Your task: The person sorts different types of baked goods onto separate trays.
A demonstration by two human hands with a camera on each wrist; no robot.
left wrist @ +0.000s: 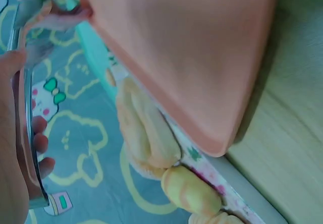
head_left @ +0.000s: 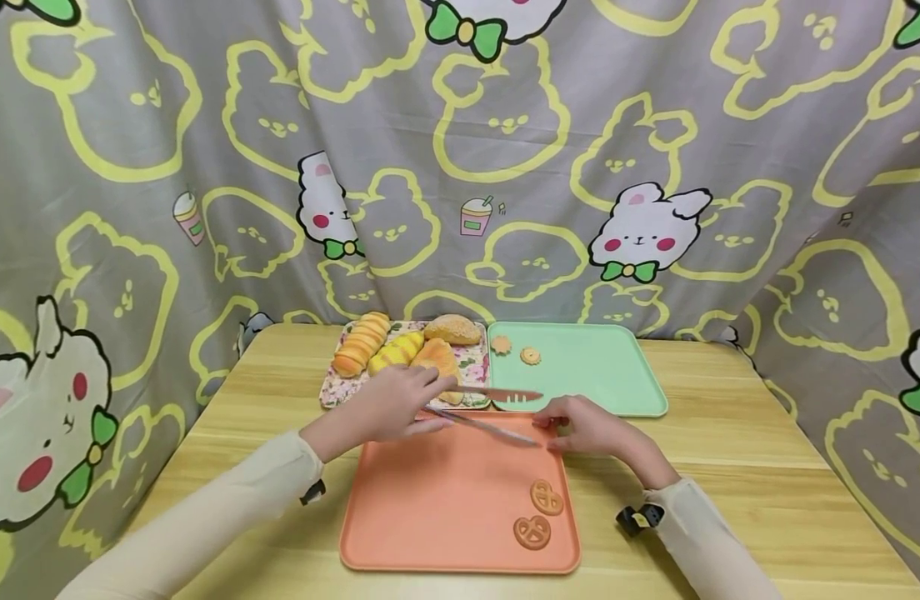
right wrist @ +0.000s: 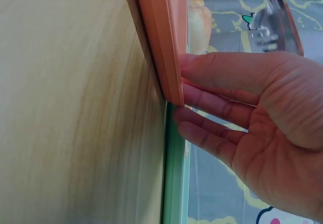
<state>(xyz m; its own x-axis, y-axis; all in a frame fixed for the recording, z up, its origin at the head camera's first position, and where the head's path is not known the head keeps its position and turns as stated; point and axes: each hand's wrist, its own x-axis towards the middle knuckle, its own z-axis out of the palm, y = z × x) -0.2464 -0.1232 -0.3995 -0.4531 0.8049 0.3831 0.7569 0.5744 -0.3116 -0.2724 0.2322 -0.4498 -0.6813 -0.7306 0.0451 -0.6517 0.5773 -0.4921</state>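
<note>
A pair of metal tongs (head_left: 497, 393) is held in the left hand (head_left: 403, 404), the fingers being curled round it; its two arms are spread apart above the far part of an orange tray (head_left: 445, 500). The far right corner of that tray is lightly pinched between the thumb and fingertips of the right hand (head_left: 587, 429), the fingers being only slightly bent.

The orange tray is laid on a table (head_left: 730, 433) with a pale, yellowish wood grain, at the side nearer the person. Two pretzel-shaped biscuits (head_left: 546, 497) are set near its right edge. Behind it, two more trays are placed side by side: a floral tray (head_left: 472, 368) on the left, by which several breads (head_left: 361, 343) are borne, striped, yellow and brown ones among them, and a mint-green tray (head_left: 595, 367) on the right, where two small round biscuits (head_left: 531, 356) are seen toward the far left corner.

The table is backed and flanked by a grey curtain (head_left: 400, 108), hung in soft folds and printed with yellow bear outlines, white rabbits in green bows and pink drink cups. Both forearms are covered by cream sleeves (head_left: 212, 517).
</note>
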